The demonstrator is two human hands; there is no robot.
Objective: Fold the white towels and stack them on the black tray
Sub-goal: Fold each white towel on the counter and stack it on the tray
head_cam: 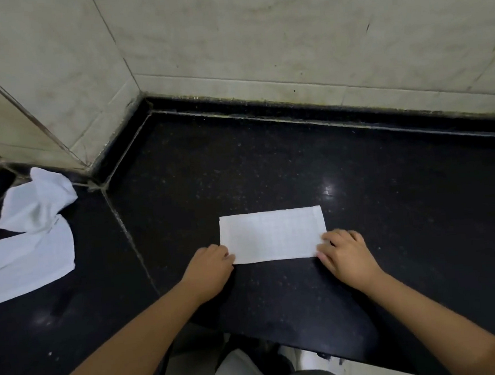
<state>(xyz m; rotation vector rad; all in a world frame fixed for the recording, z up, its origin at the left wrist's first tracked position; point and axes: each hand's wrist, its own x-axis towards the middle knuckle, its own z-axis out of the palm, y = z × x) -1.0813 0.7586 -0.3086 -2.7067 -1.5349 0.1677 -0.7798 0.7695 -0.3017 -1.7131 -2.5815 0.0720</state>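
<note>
Both grips pinch the folded towel (272, 235): left hand (209, 268), right hand (346, 256); uneven lifting could skew the layers.

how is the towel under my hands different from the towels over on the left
The towel under your hands is folded into a flat, neat rectangle; the towels on the left lie loose and rumpled. Your left hand and right hand pinch its near corners; the left ones lie untouched. All are white, on the black counter.

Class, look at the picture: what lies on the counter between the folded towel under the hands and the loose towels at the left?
Only bare black counter with one pale seam, between folded towel and loose towels, in the head view.
</note>
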